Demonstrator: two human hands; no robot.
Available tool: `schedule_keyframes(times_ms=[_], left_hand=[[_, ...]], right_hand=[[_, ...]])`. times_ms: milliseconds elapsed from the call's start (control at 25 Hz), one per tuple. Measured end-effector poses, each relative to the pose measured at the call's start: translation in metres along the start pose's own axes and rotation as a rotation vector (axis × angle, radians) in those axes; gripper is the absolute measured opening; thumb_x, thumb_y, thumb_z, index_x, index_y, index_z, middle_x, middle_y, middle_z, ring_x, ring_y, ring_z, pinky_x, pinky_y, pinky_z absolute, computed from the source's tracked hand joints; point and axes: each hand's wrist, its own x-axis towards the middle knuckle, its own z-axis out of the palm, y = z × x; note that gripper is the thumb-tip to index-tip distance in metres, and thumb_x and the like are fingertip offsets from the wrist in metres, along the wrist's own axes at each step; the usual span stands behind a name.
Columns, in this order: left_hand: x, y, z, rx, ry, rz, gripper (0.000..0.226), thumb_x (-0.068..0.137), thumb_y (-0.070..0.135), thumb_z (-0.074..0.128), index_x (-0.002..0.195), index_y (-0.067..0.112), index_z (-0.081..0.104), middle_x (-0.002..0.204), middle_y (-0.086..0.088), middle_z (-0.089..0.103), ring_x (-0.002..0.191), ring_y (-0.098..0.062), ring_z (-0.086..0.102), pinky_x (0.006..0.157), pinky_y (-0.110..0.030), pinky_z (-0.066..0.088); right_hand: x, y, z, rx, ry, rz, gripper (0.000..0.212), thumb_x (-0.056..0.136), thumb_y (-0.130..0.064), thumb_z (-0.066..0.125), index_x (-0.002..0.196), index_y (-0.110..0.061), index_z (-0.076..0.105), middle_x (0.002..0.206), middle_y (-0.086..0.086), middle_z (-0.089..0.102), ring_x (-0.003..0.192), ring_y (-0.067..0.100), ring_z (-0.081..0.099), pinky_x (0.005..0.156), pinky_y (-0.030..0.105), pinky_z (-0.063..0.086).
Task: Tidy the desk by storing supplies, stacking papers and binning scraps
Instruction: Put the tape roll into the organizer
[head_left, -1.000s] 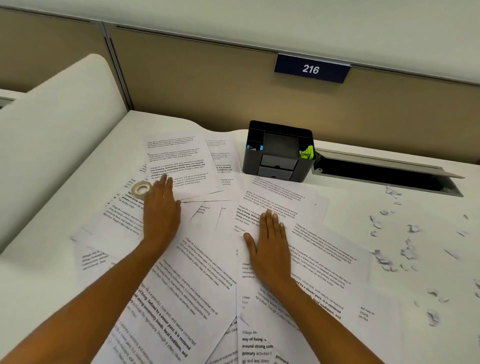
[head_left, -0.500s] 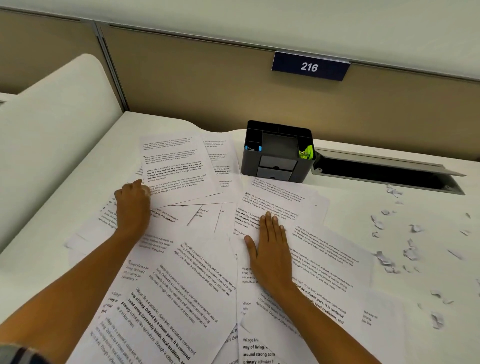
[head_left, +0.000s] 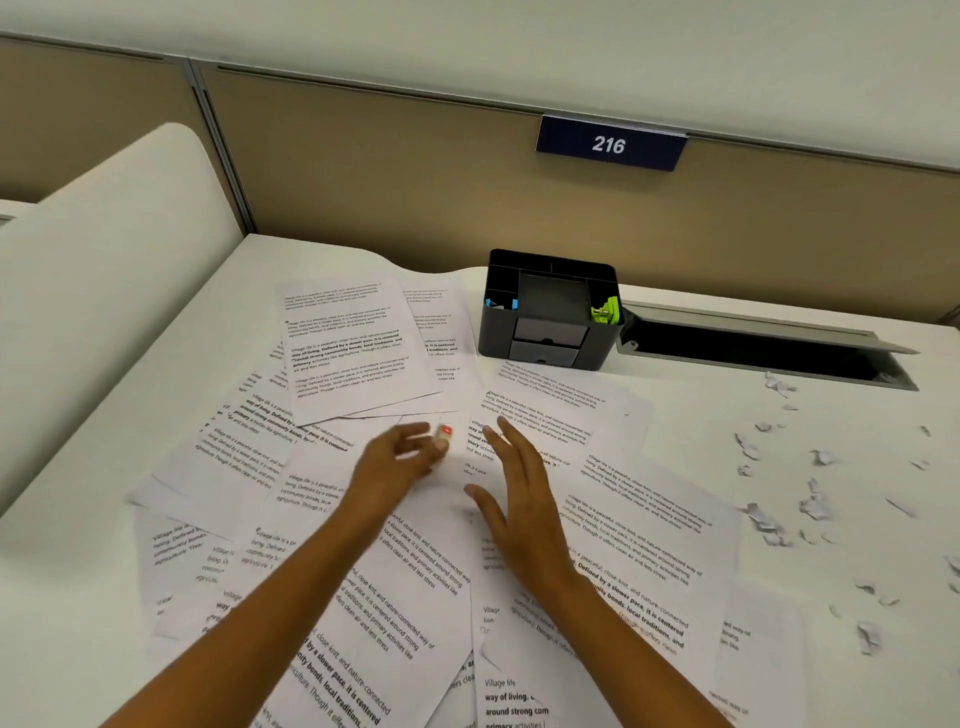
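Two hands (head_left: 400, 462) (head_left: 519, 501) over "Village life" papers (head_left: 358, 358), left seemingly curled, below "216" sign (head_left: 609, 144).

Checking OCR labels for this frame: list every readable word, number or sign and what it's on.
"216": dark blue plate on the partition.
"Village life is a peaceful, close-knit, and nature-connected way of living. Defined by a slower pace, it is centered around strong community bonds, local traditions, and primary activities like agriculture. Though it offers clean air and less stress": printed sheets, repeated across them.
Farthest sheets' small print: blurred.
Organizer: no text seen.
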Motion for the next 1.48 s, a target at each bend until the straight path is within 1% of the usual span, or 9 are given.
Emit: schedule_keyframes(times_ms=[360,600,760,880,960,1080,1240,1360,1480], left_hand=[[-0.01,0.006,0.032,-0.28,-0.232,-0.024,0.055,0.078,0.039,0.067,0.123,0.008,0.057,0.115,-0.008,0.067,0.101,-0.018,0.067,0.09,-0.028,0.053],[-0.003,0.011,0.038,-0.33,-0.132,-0.051,0.04,0.097,0.033,0.043,0.122,0.006,0.058,0.116,-0.01,0.067,0.102,-0.022,0.066,0.098,-0.039,0.048],[0.015,0.005,0.039,0.327,0.108,0.158,0.044,0.097,0.043,0.038,0.131,0.019,0.051,0.137,-0.003,0.052,0.127,-0.021,0.047,0.109,-0.038,0.031],[0.035,-0.022,0.032,0.824,0.098,0.306,0.076,0.084,0.065,0.013,0.144,0.022,0.031,0.154,-0.001,0.025,0.144,-0.022,0.015,0.117,-0.042,0.003],[0.041,-0.045,0.029,1.066,0.116,0.374,0.083,0.081,0.068,0.002,0.149,0.023,0.018,0.158,-0.001,0.012,0.146,-0.022,0.005,0.117,-0.045,-0.001],[0.041,-0.061,0.029,1.123,0.173,0.421,0.072,0.089,0.062,0.005,0.149,0.024,0.017,0.157,-0.001,0.013,0.145,-0.022,0.01,0.117,-0.049,0.009],[0.044,-0.064,0.029,1.138,0.214,0.44,0.067,0.091,0.058,0.01,0.15,0.026,0.013,0.157,0.001,0.011,0.145,-0.02,0.008,0.117,-0.046,0.004],[0.044,-0.064,0.03,1.143,0.226,0.447,0.066,0.092,0.058,0.01,0.15,0.027,0.011,0.158,0.002,0.008,0.146,-0.019,0.005,0.117,-0.045,0.003],[0.043,-0.064,0.03,1.131,0.234,0.454,0.065,0.092,0.057,0.012,0.15,0.027,0.011,0.158,0.002,0.008,0.146,-0.019,0.005,0.117,-0.045,0.004]], right_hand=[[0.013,-0.011,-0.01,0.158,0.125,0.021,0.035,0.087,-0.019,0.062,0.12,-0.012,0.053,0.121,0.003,0.054,0.111,0.006,0.049,0.095,0.008,0.04],[0.026,-0.001,-0.018,0.195,0.091,0.028,0.045,0.079,-0.02,0.073,0.119,-0.017,0.053,0.12,0.0,0.053,0.107,0.003,0.048,0.09,0.008,0.042],[0.032,0.004,-0.019,0.224,0.157,0.063,0.052,0.074,-0.031,0.076,0.118,-0.016,0.053,0.117,-0.001,0.051,0.101,0.005,0.05,0.084,0.006,0.045],[0.038,0.007,-0.023,0.26,0.187,0.1,0.052,0.076,-0.034,0.073,0.123,-0.02,0.055,0.114,-0.005,0.048,0.097,0.005,0.053,0.077,0.003,0.045],[0.046,0.01,-0.027,0.268,0.183,0.122,0.054,0.078,-0.032,0.071,0.128,-0.023,0.053,0.112,-0.006,0.044,0.096,0.005,0.051,0.076,0.0,0.042],[0.07,0.017,-0.034,0.202,0.217,0.111,0.052,0.083,-0.028,0.066,0.132,-0.025,0.049,0.115,0.001,0.044,0.099,0.004,0.045,0.078,-0.001,0.039],[0.133,0.036,-0.053,0.177,0.35,0.073,0.044,0.087,-0.015,0.063,0.13,-0.017,0.053,0.111,0.013,0.048,0.099,0.019,0.049,0.085,0.017,0.047],[0.19,0.046,-0.065,0.129,0.37,0.123,0.045,0.087,-0.007,0.062,0.131,-0.011,0.053,0.112,0.013,0.051,0.099,0.019,0.05,0.08,0.005,0.039],[0.23,0.057,-0.064,-0.006,0.237,0.222,0.05,0.086,-0.008,0.063,0.134,-0.007,0.048,0.122,0.011,0.051,0.111,0.02,0.047,0.081,0.007,0.031]])
